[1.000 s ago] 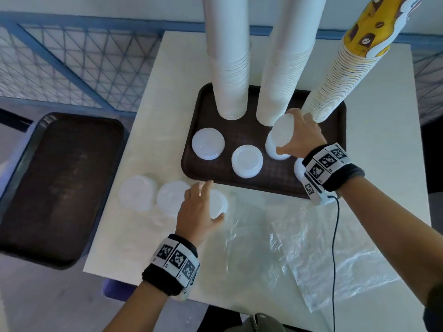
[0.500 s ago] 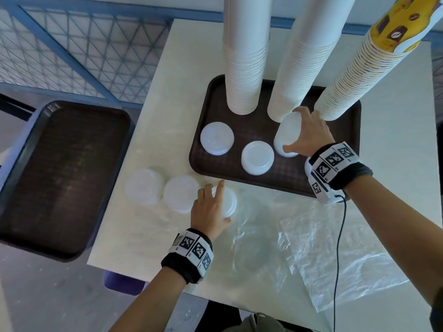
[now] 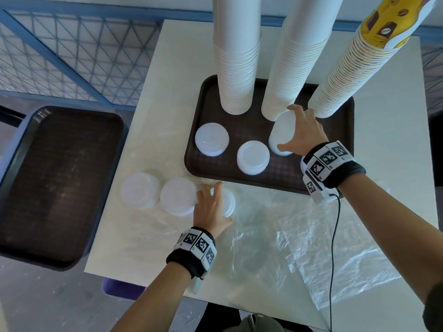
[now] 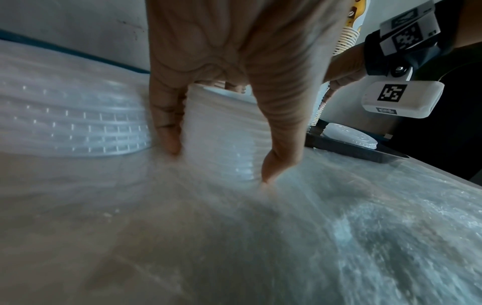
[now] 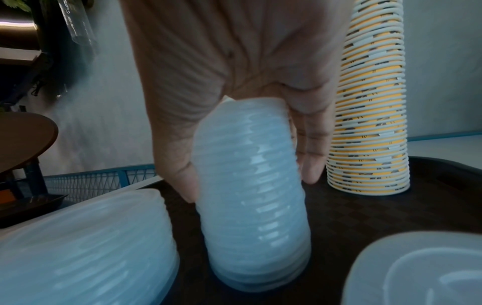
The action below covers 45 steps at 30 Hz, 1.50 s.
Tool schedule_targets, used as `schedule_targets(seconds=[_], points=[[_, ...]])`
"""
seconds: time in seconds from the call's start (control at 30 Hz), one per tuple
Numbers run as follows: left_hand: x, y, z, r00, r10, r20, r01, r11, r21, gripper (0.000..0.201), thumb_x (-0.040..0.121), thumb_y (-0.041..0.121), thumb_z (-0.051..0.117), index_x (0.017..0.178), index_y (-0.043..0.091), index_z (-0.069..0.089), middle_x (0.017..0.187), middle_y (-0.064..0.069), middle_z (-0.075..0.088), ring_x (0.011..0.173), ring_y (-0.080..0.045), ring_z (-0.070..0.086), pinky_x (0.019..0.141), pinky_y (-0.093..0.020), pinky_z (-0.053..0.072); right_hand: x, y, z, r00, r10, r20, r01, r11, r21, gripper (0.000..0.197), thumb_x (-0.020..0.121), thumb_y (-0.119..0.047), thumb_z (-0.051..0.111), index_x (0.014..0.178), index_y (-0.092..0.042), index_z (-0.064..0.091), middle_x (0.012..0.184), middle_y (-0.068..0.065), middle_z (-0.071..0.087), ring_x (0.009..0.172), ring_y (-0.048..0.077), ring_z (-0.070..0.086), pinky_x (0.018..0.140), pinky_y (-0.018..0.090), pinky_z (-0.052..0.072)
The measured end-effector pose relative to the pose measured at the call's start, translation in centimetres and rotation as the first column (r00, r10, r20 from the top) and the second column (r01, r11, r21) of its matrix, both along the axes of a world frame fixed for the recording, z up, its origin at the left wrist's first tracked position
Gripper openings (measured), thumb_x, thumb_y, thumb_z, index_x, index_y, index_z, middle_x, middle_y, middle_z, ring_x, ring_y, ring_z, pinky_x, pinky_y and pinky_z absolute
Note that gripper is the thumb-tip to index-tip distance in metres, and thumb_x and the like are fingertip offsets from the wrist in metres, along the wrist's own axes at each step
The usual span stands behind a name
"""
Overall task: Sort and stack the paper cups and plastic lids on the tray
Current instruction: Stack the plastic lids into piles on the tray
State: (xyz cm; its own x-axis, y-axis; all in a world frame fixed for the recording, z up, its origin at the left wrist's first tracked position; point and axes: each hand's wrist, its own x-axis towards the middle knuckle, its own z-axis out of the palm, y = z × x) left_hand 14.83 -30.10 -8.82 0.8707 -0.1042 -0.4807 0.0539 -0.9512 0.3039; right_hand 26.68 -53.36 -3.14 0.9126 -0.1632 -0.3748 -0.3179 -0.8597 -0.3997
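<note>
The brown tray (image 3: pixel 196 130) is sitting toward the far edge of the white counter (image 3: pixel 393 144), with bare counter showing at its left and right. Crinkled clear plastic wrap (image 3: pixel 318 238) is covering much of the near right corner. On the tray, three tall columns of paper cups are standing along its far side: two white ones (image 3: pixel 236 68) (image 3: pixel 297 63) and a yellow-printed one (image 3: pixel 347 68), their tops running out of the head view. In front of them two short piles of plastic lids (image 3: pixel 211 139) (image 3: pixel 253 157) are lying flat.

The right hand (image 3: pixel 303 133) is gripping a taller lid stack (image 5: pixel 250 206), thumb on one side and fingers on the other, its bottom resting on the tray just beside the middle cup column.

Off the tray, near the counter's left edge, two more lid piles (image 3: pixel 140 194) (image 3: pixel 178 196) are sitting side by side. The left hand (image 3: pixel 212 209) is clasping a third pile (image 4: pixel 221 140) from above, fingertips reaching down to the counter; that hand is hiding most of it, and the wrist view is blurred.

A second dark tray (image 3: pixel 55 185) is lying beyond the counter's left edge.
</note>
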Motion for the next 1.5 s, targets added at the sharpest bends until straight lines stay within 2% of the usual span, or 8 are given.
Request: schedule_targets(seconds=[0.63, 0.87, 1.0, 1.1, 1.23, 1.3, 1.5], points=[[-0.6, 0.5, 0.3, 0.998, -0.057, 0.015, 0.057, 0.998, -0.027, 0.080, 0.064, 0.018, 0.072, 0.133, 0.017, 0.033, 0.125, -0.010, 0.037, 0.110, -0.030, 0.042, 0.088, -0.038, 0.048, 0.1, -0.3, -0.3, 1.000, 0.016, 0.004, -0.016, 1.000, 0.003, 0.096, 0.064, -0.022, 0.081, 0.140, -0.019, 0.024, 0.135, 0.017, 0.032, 0.120, 0.042, 0.045, 0.096, 0.049, 0.043], [0.0, 0.3, 0.8, 0.996, -0.083, -0.013, 0.083, 0.996, 0.025, 0.078, 0.064, 0.021, 0.072, 0.132, 0.016, 0.033, 0.122, -0.012, 0.037, 0.111, -0.032, 0.042, 0.086, -0.037, 0.046, 0.2, -0.5, -0.6, 1.000, 0.025, 0.019, -0.025, 1.000, 0.000, 0.095, 0.063, -0.024, 0.081, 0.140, -0.019, 0.024, 0.133, 0.017, 0.033, 0.119, 0.041, 0.046, 0.094, 0.049, 0.044], [0.2, 0.4, 1.5, 0.996, -0.089, 0.023, 0.088, 0.996, 0.026, 0.079, 0.063, 0.027, 0.073, 0.131, 0.017, 0.034, 0.118, -0.011, 0.042, 0.109, -0.030, 0.043, 0.086, -0.035, 0.044, 0.2, -0.6, -0.6, 0.999, 0.024, 0.025, -0.024, 1.000, -0.004, 0.097, 0.063, -0.026, 0.081, 0.140, -0.019, 0.023, 0.134, 0.017, 0.034, 0.119, 0.041, 0.046, 0.095, 0.049, 0.043], [0.4, 0.6, 2.5, 0.998, -0.059, 0.034, 0.060, 0.998, -0.031, 0.080, 0.062, 0.031, 0.075, 0.129, 0.019, 0.035, 0.116, -0.010, 0.045, 0.108, -0.029, 0.044, 0.084, -0.033, 0.043, 0.1, -0.8, -0.3, 0.999, 0.027, 0.036, -0.027, 1.000, 0.006, 0.100, 0.062, -0.028, 0.082, 0.141, -0.019, 0.022, 0.134, 0.017, 0.036, 0.120, 0.040, 0.046, 0.096, 0.050, 0.042], [1.4, 1.0, 4.5, 0.995, 0.069, 0.070, -0.051, 0.970, -0.236, 0.082, 0.057, 0.030, 0.081, 0.125, 0.020, 0.037, 0.118, -0.006, 0.048, 0.107, -0.024, 0.047, 0.081, -0.030, 0.042, -0.3, -1.4, 0.1, 0.996, 0.020, 0.086, -0.022, 0.999, 0.029, 0.105, 0.060, -0.034, 0.083, 0.142, -0.021, 0.019, 0.135, 0.016, 0.036, 0.124, 0.037, 0.043, 0.097, 0.050, 0.041], [2.5, 0.6, 5.6, 0.989, 0.112, 0.096, -0.078, 0.951, -0.299, 0.083, 0.057, 0.028, 0.082, 0.126, 0.019, 0.037, 0.120, -0.004, 0.048, 0.108, -0.020, 0.047, 0.080, -0.026, 0.038, -0.8, -1.7, 0.4, 0.991, 0.013, 0.136, -0.020, 0.999, 0.051, 0.104, 0.062, -0.035, 0.082, 0.143, -0.021, 0.019, 0.137, 0.016, 0.035, 0.125, 0.035, 0.040, 0.098, 0.050, 0.040], [6.4, -3.0, 7.1, 0.980, 0.094, 0.177, -0.043, 0.961, -0.275, 0.083, 0.060, 0.025, 0.081, 0.129, 0.019, 0.035, 0.120, -0.010, 0.044, 0.105, -0.028, 0.051, 0.076, -0.029, 0.040, -2.7, -2.6, 0.3, 0.948, 0.042, 0.317, -0.068, 0.995, 0.072, 0.083, 0.069, -0.033, 0.077, 0.138, -0.014, 0.035, 0.139, 0.014, 0.037, 0.125, 0.033, 0.040, 0.100, 0.047, 0.040]])
